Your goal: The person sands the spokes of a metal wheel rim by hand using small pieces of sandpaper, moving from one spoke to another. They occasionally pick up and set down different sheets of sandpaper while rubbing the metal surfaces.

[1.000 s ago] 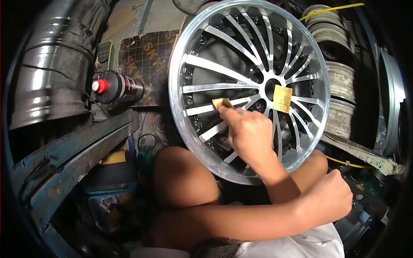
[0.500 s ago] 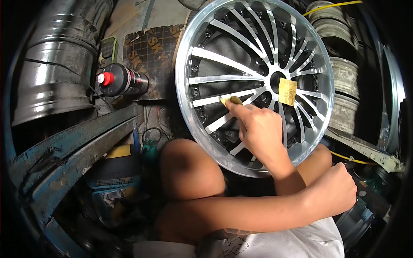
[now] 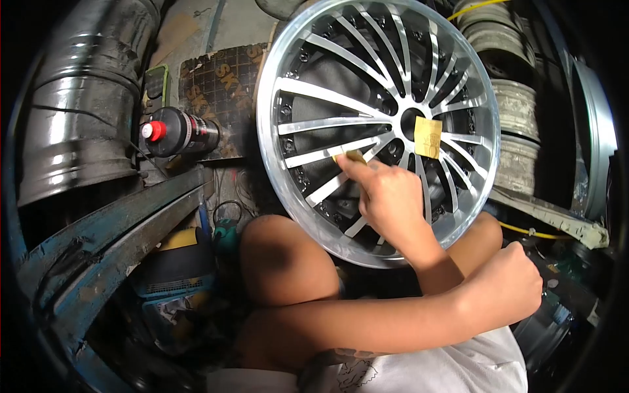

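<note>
A multi-spoke alloy wheel rim [image 3: 267, 141] with bright machined spokes and dark gaps leans in front of my knees. My right hand [image 3: 393, 196] reaches over its lower left spokes. The index finger presses a small folded piece of yellow sandpaper [image 3: 354, 156] against one spoke; the thumb is mostly hidden below. A second yellow sheet of sandpaper [image 3: 428, 139], with print on its back, lies by the centre bore. My left forearm crosses over the right one. My left hand [image 3: 514, 281] is a closed fist at the lower right, its fingers turned away, so anything inside is hidden.
A black bottle with a red cap [image 3: 180, 133] lies on a dark printed board [image 3: 219, 82] to the left. Large metal barrels [image 3: 85, 124] stand far left, above a worn blue metal frame [image 3: 111, 223]. Stacked rims [image 3: 514, 118] stand at the right.
The whole view has shifted slightly, so the wheel and bottle appear further left. My right fingertip stays on the same spoke with the sandpaper, barely moved. My left fist stays put.
</note>
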Motion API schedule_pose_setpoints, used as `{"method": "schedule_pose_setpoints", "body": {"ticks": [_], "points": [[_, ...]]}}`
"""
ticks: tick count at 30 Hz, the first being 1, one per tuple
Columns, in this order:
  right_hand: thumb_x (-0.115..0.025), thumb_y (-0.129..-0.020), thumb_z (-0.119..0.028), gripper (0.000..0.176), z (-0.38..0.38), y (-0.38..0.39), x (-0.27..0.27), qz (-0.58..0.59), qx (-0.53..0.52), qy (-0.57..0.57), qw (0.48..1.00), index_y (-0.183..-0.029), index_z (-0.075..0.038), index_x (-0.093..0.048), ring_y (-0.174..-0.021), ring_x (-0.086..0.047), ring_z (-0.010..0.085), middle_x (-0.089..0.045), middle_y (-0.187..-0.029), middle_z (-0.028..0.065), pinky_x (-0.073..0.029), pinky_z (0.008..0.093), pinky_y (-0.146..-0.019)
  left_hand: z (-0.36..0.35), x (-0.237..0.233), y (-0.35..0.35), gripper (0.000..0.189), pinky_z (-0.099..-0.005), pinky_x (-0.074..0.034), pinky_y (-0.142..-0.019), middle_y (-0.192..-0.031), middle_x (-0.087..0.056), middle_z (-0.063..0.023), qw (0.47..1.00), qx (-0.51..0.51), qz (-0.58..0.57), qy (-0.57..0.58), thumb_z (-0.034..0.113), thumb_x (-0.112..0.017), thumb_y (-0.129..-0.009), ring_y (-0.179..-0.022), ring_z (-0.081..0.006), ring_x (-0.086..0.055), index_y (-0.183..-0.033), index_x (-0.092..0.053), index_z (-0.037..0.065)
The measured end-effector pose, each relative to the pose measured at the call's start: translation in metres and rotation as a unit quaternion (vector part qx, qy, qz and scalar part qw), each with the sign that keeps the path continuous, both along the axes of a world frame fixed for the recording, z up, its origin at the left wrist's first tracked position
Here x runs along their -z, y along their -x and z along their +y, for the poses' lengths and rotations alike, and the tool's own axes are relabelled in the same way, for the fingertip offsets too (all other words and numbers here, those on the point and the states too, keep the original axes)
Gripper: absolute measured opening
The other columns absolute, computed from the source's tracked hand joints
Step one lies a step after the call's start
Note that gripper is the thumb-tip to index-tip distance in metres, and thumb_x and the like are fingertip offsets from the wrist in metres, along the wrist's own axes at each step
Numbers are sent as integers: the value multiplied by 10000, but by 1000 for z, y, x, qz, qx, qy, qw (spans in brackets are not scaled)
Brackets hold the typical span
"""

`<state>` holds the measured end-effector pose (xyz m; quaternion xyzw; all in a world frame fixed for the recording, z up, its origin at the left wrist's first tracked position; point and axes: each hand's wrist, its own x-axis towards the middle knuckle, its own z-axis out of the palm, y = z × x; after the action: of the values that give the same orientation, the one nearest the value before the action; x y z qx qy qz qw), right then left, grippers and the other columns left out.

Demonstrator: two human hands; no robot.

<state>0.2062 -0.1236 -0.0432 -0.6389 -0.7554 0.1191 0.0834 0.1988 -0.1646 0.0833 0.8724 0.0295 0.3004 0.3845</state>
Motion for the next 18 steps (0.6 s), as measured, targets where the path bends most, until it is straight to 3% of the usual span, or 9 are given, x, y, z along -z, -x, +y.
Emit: {"method": "schedule_pose_setpoints", "body": {"ticks": [3, 8, 10, 15, 18], "points": [[-677, -765, -18, 564, -1, 3, -18, 24, 18, -6, 1000, -1291, -210, -743, -623, -677, 331, -714, -825, 85, -559, 438, -592, -2, 1, -1, 113, -343, -428, -649, -735, -678, 2, 1000, 3, -1, -13, 197, -696, -865, -700, -174, -667, -808, -731, 105], [-704, -778, -62, 526, -5, 2, 6, -23, 36, 11, 999, -1279, -219, -741, -636, -695, 336, -709, -822, 85, -561, 452, -580, -9, 2, 1, 112, -351, -441, -650, -759, -672, -12, 999, -32, -17, -3, 188, -675, -872, -712, -194, -678, -843, -722, 91], [-657, -795, 9, 509, 3, 9, 4, -20, 48, -3, 999, -1242, -205, -768, -657, -694, 338, -716, -815, 89, -545, 456, -592, -14, 5, -6, 121, -355, -443, -648, -761, -666, -19, 998, -52, -37, 5, 194, -675, -868, -712, -202, -680, -867, -718, 81], [-666, -785, -34, 493, 3, 5, 11, -5, 33, -12, 999, -1231, -213, -772, -650, -705, 343, -731, -801, 102, -547, 477, -590, -2, 10, 3, 134, -353, -469, -662, -760, -663, -47, 995, -61, -20, -76, 199, -676, -852, -722, -222, -684, -884, -687, 69], [-659, -805, -35, 462, -5, 1, 8, -14, 17, -2, 1000, -1219, -202, -778, -662, -720, 334, -750, -819, 102, -553, 477, -586, -5, 16, 1, 117, -364, -485, -681, -771, -670, -59, 998, -51, -17, -32, 187, -666, -855, -736, -231, -689, -863, -661, 70]]}}
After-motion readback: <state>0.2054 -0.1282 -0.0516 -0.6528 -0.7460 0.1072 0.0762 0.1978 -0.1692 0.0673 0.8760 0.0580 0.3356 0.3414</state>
